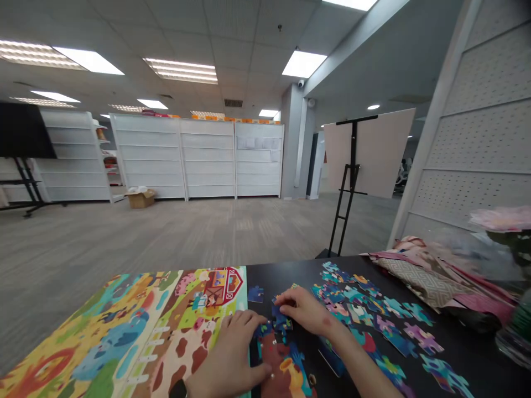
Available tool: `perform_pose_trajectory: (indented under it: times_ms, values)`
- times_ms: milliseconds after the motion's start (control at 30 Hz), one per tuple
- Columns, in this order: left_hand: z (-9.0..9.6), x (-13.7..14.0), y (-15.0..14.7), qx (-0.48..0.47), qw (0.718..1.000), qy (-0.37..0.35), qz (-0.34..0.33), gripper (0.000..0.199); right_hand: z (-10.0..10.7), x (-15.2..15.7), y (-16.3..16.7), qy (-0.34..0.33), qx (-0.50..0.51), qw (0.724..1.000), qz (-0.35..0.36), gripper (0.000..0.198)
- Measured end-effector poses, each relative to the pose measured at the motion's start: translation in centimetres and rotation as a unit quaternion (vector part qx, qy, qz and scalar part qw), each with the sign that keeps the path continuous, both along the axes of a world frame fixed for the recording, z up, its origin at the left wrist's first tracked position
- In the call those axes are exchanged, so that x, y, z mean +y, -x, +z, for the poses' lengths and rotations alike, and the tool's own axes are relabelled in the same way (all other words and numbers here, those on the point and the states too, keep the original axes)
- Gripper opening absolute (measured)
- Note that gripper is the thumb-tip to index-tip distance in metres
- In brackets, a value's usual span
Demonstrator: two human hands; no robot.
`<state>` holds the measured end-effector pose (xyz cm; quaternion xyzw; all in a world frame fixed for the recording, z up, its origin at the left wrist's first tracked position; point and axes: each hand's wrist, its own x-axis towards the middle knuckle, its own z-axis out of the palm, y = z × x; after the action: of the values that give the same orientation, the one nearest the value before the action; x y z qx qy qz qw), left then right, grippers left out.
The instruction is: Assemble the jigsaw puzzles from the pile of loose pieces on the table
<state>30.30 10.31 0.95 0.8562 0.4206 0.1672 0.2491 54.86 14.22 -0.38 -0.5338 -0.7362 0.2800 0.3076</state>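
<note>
Before me on the dark table is a partly joined jigsaw puzzle [279, 359] with brown, blue and orange parts. My left hand [232, 354] lies with fingers spread, over the puzzle's left side and the edge of a colourful farm picture [178, 342]; its fingertips touch the top of the joined part. My right hand [305, 310] is closed in a pinch on a dark blue puzzle piece [281, 319] at the puzzle's upper edge. Whether that piece is locked in, I cannot tell. A loose blue piece [255, 294] lies just beyond my left fingers.
Several loose puzzle pieces [373, 309] spread over the table's right side. Past them lie a patterned cloth bag [423, 276] and a pink flower [501, 218] in a glass vase [516, 331]. An easel [352, 177] stands beyond the table.
</note>
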Motion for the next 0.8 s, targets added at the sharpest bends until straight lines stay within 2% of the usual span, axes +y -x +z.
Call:
perform_pose_trajectory:
  times_ms: [100,233,533,667,800]
  values:
    - [-0.1,0.2,0.1,0.005,0.999,0.01,0.036,0.076,-0.1,0.0,0.1,0.005,0.004,1.0,0.001,0.026]
    - [-0.1,0.2,0.0,0.0,0.998,0.019,0.052,0.078,-0.3,0.1,0.1,0.005,0.016,1.0,0.001,0.028]
    - [0.1,-1.0,-0.9,-0.028,0.998,0.05,0.027,0.075,0.0,0.5,0.3,-0.027,0.052,0.998,-0.022,0.023]
    - [0.4,-1.4,-1.5,-0.013,0.997,0.068,0.024,0.085,-0.1,0.3,1.3,-0.034,0.035,0.998,-0.028,0.017]
    - [0.5,-1.5,-1.6,-0.008,0.998,0.052,0.033,0.093,-0.4,0.1,2.3,-0.036,0.005,0.999,-0.016,0.017]
